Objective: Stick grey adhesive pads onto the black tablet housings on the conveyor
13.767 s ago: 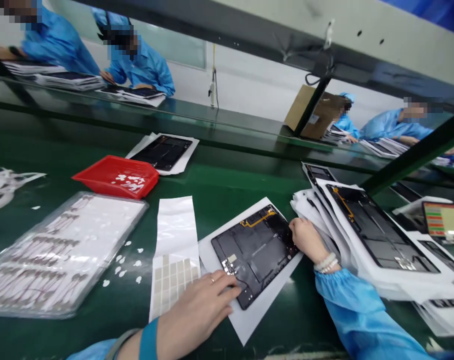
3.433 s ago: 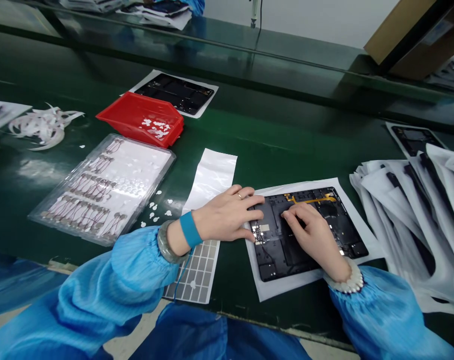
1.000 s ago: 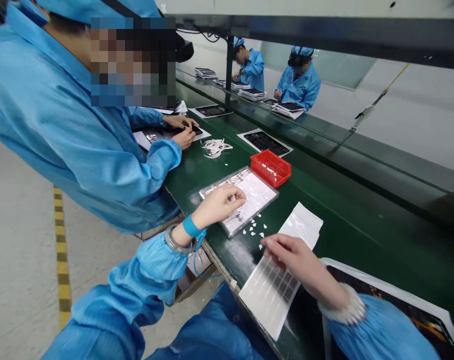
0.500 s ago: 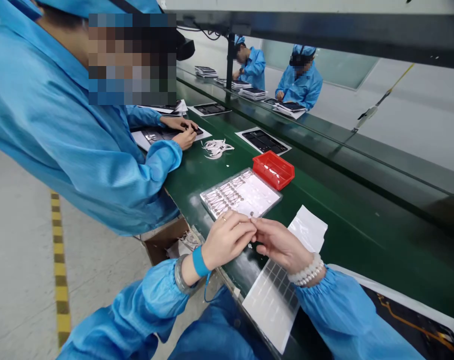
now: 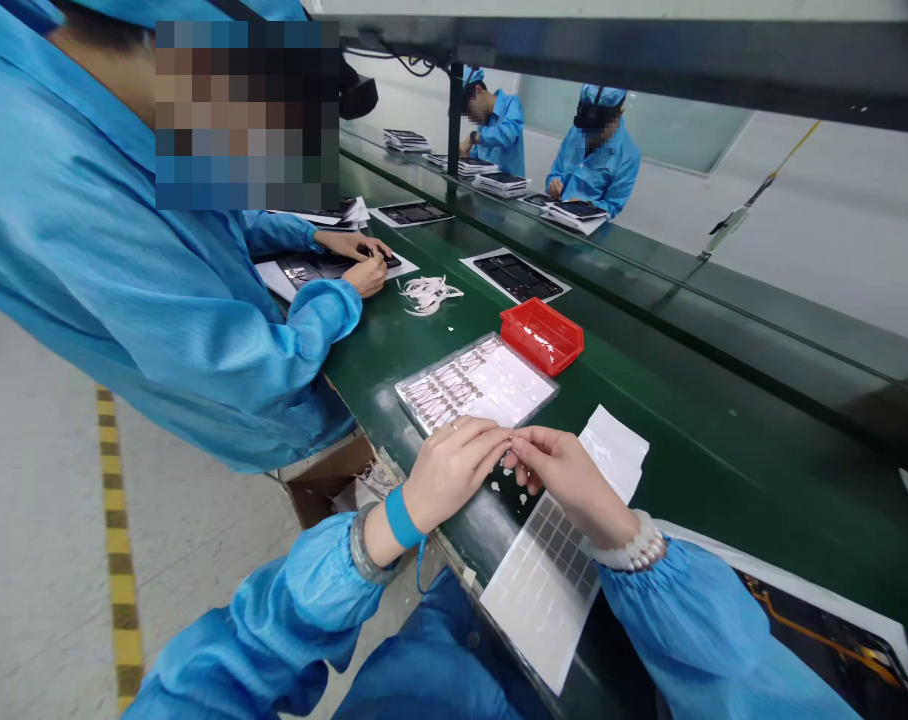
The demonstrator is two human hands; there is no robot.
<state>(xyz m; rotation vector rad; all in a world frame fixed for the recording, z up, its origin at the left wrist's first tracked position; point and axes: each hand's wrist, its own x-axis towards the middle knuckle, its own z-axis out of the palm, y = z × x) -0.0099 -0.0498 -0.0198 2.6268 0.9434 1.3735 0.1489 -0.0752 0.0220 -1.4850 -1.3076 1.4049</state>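
My left hand (image 5: pixel 458 472) and my right hand (image 5: pixel 563 470) meet fingertip to fingertip above the bench's near edge. Both are closed in a pinch; whatever sits between the fingers is too small to make out. Just beyond them lies a clear tray (image 5: pixel 499 385) with rows of small round parts with thin wires. Small white bits (image 5: pixel 523 499) are scattered on the green surface under my right hand. A white sheet with grey squares (image 5: pixel 548 575) lies below my right wrist, and a crumpled white paper (image 5: pixel 615 452) is beyond it.
A red bin (image 5: pixel 542 337) stands behind the tray. White strips (image 5: pixel 429 295) and a black panel (image 5: pixel 515 275) lie farther back. At the left a person in blue (image 5: pixel 169 290) works on another panel. A panel with orange strips (image 5: pixel 829 635) is at the right.
My right hand has turned, its fingers now curled more tightly at my left fingertips. More white bits show beneath it. The view has shifted slightly.
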